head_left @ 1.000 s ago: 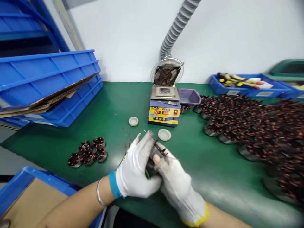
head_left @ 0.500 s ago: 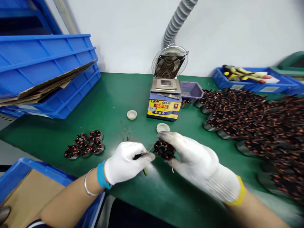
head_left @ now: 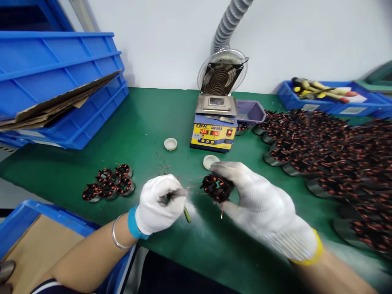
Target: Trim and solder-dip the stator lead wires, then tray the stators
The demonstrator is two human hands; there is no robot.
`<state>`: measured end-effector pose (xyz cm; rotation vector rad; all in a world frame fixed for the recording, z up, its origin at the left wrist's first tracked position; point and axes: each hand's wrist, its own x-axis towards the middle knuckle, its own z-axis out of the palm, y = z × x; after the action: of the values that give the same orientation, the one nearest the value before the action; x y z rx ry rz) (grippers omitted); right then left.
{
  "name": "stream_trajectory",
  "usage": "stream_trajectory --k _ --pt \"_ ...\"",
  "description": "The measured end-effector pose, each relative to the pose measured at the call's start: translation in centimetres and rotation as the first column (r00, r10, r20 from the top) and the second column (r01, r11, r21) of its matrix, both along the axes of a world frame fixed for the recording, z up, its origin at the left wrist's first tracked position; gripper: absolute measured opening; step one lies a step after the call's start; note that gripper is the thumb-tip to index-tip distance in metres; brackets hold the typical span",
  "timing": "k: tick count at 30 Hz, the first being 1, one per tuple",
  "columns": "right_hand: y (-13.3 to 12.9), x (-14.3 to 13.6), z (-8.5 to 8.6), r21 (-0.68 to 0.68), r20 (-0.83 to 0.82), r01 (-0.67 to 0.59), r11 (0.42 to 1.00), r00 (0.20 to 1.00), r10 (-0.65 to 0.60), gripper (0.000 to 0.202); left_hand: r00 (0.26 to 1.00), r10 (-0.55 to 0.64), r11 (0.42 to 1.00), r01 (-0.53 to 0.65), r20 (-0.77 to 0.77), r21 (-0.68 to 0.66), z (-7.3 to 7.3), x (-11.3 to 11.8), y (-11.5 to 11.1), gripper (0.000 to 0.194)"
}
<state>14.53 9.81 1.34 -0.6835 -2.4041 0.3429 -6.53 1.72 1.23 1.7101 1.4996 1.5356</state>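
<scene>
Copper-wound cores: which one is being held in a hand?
The core gripped in the right hand, a wire end hanging below it; the cluster of five at left and the crowd at right sit on the green table.

plain white wall [head_left: 165, 45] | green-topped table [head_left: 153, 110] | grey floor [head_left: 18, 192] at left | glossy light reflections on tabletop

Five copper-wound cores [head_left: 108, 190] sit toward the counter's [head_left: 147, 118] left corner, one more core [head_left: 225, 192] is held, and uncountably many [head_left: 306, 141] crowd its right side. Two white dishes [head_left: 170, 143] lie mid-counter; one yellow-and-blue machine [head_left: 212, 136] and one purple bin [head_left: 251, 112] stand nearer the far edge
</scene>
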Motion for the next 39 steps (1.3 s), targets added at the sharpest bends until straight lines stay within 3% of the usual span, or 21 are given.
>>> stream_trajectory --k 2,3,5,7,8,10,12,14,18,21,26,30,33,36,39 --pt "-0.1 -0.1 0.0 -0.014 -0.038 0.022 1.000 0.999 -0.022 0.068 0.987 0.054 0.991 -0.035 0.151 -0.126 -0.1 0.2 0.2 0.011" --pt "-0.2 -0.2 -0.1 -0.019 -0.059 0.030 0.999 0.998 -0.031 0.066 0.975 0.020 0.968 0.037 0.223 -0.250 -0.1 0.4 0.3 0.015" --pt "-0.2 -0.3 -0.1 -0.028 -0.080 0.031 0.999 0.996 -0.033 0.061 0.930 -0.100 0.840 0.269 0.353 -0.472 0.0 0.7 0.7 0.022" --pt "0.0 -0.2 0.0 -0.046 -0.053 0.017 0.999 0.998 -0.019 0.057 0.880 -0.109 0.731 0.386 0.462 -0.563 0.3 0.7 0.9 0.028" --pt "0.1 -0.1 0.0 -0.054 -0.032 0.021 0.998 0.999 -0.023 0.055 0.866 -0.059 0.745 0.369 0.497 -0.555 0.5 0.5 1.1 0.030" --pt "0.3 0.1 0.2 -0.064 -0.007 0.076 0.995 0.997 -0.077 0.053 0.838 0.086 0.854 0.216 0.540 -0.472 0.9 0.1 1.4 0.034" --pt "0.3 0.2 0.2 -0.078 0.006 0.154 0.985 0.988 -0.154 0.053 0.818 0.164 0.913 0.086 0.551 -0.400 1.0 -0.2 1.7 0.035" --pt "0.2 0.0 0.2 -0.115 0.023 0.171 0.978 0.985 -0.170 0.055 0.842 0.141 0.911 0.096 0.520 -0.402 0.8 0.0 2.1 0.035" --pt "-0.1 -0.3 0.1 -0.216 0.055 0.154 0.964 0.988 -0.145 0.059 0.855 0.009 0.856 0.262 0.519 -0.446 -0.3 1.1 2.2 0.030" --pt "0.8 0.0 0.3 -0.257 0.105 0.299 0.919 0.954 -0.281 0.059 0.841 0.010 0.853 0.275 0.541 -0.443 -0.9 1.3 2.2 0.030" --pt "4.8 0.2 0.4 -0.241 0.289 0.517 0.821 0.846 -0.448 0.058 0.916 0.089 0.872 0.118 0.391 -0.475 -2.0 0.2 3.2 0.033" --pt "7.2 -0.4 -0.2 -0.215 0.452 0.588 0.780 0.768 -0.454 0.062 0.998 0.046 0.927 -0.031 0.031 -0.373 -3.3 -0.6 3.9 0.034" --pt "7.6 -1.1 -0.3 -0.171 0.569 0.668 0.724 0.667 -0.480 0.062 0.961 0.011 0.960 -0.088 -0.278 -0.265 -3.9 -0.9 4.0 0.040" --pt "7.4 -1.5 -0.1 -0.127 0.660 0.717 0.685 0.577 -0.481 0.064 0.903 0.023 0.973 -0.118 -0.428 -0.196 -4.1 -1.0 3.9 0.040" --pt "7.2 -1.2 0.0 -0.132 0.587 0.696 0.706 0.628 -0.510 0.064 0.872 0.055 0.979 -0.143 -0.486 -0.145 -3.9 -1.2 3.8 0.041"
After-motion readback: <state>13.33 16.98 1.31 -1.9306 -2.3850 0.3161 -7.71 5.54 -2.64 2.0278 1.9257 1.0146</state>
